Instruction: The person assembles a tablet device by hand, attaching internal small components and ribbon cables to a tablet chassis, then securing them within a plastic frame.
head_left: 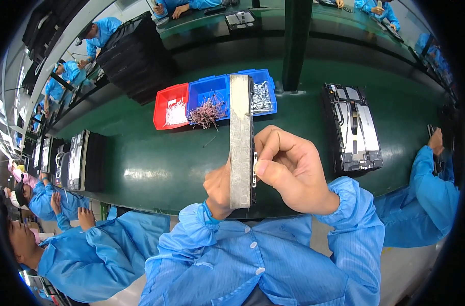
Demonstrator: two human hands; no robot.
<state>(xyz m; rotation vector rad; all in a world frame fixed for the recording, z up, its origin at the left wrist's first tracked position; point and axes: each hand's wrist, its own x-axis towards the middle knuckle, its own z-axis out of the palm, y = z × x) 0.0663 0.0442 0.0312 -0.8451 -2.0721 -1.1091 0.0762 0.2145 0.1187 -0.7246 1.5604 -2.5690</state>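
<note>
Upright before me stands a long flat device assembly (240, 137), seen edge-on, with a worn beige-grey long face and a black side with components. My left hand (218, 189) grips it from behind on the left; most of its fingers are hidden by the assembly. On the right side, my right hand (296, 171) pinches a small silver strip with holes (255, 170) between thumb and index finger, against the black side. Behind the assembly, a red bin (163, 97) holds white pieces, a blue bin (202, 87) thin brownish wired parts, and another blue bin (260, 75) small silver parts.
A stack of similar devices (355, 127) lies right on the green table (146, 163). More stacked devices (84, 160) stand left, below a tall pile of black trays (133, 61). A dark green post (297, 46) rises behind the bins. Co-workers in blue sit at both sides and across.
</note>
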